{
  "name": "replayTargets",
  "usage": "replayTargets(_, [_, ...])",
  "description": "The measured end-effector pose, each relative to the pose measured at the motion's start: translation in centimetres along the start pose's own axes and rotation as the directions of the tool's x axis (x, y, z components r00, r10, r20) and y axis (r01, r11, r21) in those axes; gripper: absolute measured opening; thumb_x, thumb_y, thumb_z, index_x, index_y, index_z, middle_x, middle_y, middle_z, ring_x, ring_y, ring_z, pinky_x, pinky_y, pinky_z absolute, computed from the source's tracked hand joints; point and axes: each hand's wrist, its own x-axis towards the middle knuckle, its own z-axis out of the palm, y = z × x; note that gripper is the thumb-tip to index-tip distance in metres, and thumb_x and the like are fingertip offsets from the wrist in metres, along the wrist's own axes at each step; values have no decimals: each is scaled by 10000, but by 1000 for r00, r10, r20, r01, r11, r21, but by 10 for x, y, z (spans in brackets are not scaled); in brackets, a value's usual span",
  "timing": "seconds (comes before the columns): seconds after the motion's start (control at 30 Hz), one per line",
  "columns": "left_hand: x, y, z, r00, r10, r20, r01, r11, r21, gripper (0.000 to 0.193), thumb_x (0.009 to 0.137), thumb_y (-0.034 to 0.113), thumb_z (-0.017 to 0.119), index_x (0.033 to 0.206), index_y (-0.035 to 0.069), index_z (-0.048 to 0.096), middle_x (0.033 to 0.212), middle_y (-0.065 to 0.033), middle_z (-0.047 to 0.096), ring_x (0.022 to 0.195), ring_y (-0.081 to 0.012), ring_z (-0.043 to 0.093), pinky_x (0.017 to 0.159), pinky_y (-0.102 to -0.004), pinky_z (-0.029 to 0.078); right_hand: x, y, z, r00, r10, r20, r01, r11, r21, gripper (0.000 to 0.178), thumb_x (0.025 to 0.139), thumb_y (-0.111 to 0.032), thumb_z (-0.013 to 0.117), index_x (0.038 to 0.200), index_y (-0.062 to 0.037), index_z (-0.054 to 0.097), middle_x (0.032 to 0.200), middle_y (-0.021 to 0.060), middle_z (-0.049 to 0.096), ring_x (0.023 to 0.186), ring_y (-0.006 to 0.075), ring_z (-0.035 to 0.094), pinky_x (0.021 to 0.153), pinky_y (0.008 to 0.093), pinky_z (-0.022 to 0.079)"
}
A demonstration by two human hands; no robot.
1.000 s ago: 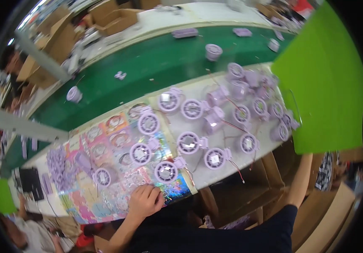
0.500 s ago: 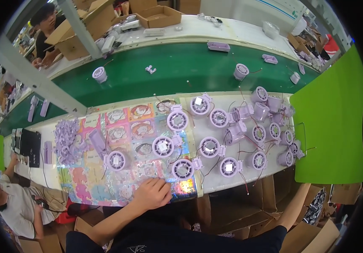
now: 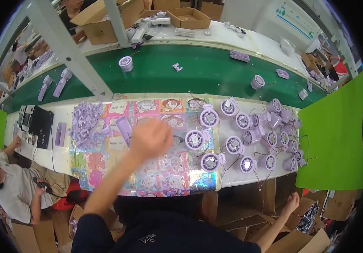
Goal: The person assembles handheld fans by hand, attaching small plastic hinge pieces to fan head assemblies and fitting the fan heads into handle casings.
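My left hand (image 3: pixel 152 137) is blurred by motion over the patterned sheet (image 3: pixel 156 185), with its fingers bunched and their grip unclear. It covers the spot beside a long lilac plastic piece (image 3: pixel 124 128), where a round lilac fan housing stood earlier. To its right stand several round lilac fan housings with thin wires, among them one (image 3: pixel 195 139) with a pale square at its hub and another (image 3: pixel 210 162) near the sheet's edge. My right hand (image 3: pixel 292 202) hangs beyond the table's front edge, below the green panel, its fingers loosely bent and nothing visible in them.
A pile of small lilac parts (image 3: pixel 86 126) lies left on the sheet. Behind the table runs a green conveyor belt (image 3: pixel 156 82) carrying scattered lilac parts. A green panel (image 3: pixel 335 139) stands at right, cardboard boxes (image 3: pixel 240 206) below. Another person (image 3: pixel 19 187) sits at left.
My left hand has risen from the sheet's front edge to over its middle. My right hand has come out from behind the green panel. The whole view has shifted.
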Motion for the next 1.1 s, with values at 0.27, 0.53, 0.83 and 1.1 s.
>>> replayTargets(0.27, [56, -239, 60, 736, -657, 165, 461, 664, 588, 607, 735, 168, 744, 1275, 26, 508, 1199, -257, 533, 1109, -426, 590, 880, -501, 532, -257, -88, 148, 929, -348, 130, 371, 867, -333, 59, 965, -41, 591, 967, -1, 634, 905, 43, 614, 826, 151, 569, 757, 297, 501])
replayTargets(0.53, [34, -310, 101, 548, -833, 73, 649, 478, 592, 570, 898, 356, 683, 1392, 168, 470, 1363, -271, 442, 1153, -479, 589, 908, -550, 535, -425, -154, 275, 537, -524, 660, 700, 714, -3, 169, 761, 28, 730, 907, -53, 708, 739, 87, 652, 581, 253, 609, 524, 350, 469])
replayTargets(0.83, [63, -180, 34, 744, -26, 668, 285, 917, -281, 518, 741, 276, 720, 1254, 236, 661, 1140, -128, 630, 996, -361, 663, 886, -448, 537, -407, -209, 369, 201, -602, 773, 803, 553, 222, 386, 735, -12, 780, 1106, -13, 672, 991, 155, 649, 815, 313, 638, 676, 384, 522])
replayTargets(1.1, [6, -143, 18, 695, 48, 718, 189, 951, -246, 614, 697, 195, 731, 1300, 200, 618, 1100, -65, 645, 1040, -316, 577, 921, -434, 482, -458, -189, 436, 337, -506, 794, 681, 713, 165, 808, 716, -238, 878, 1390, -4, 501, 1312, 220, 515, 1173, 395, 538, 994, 448, 467])
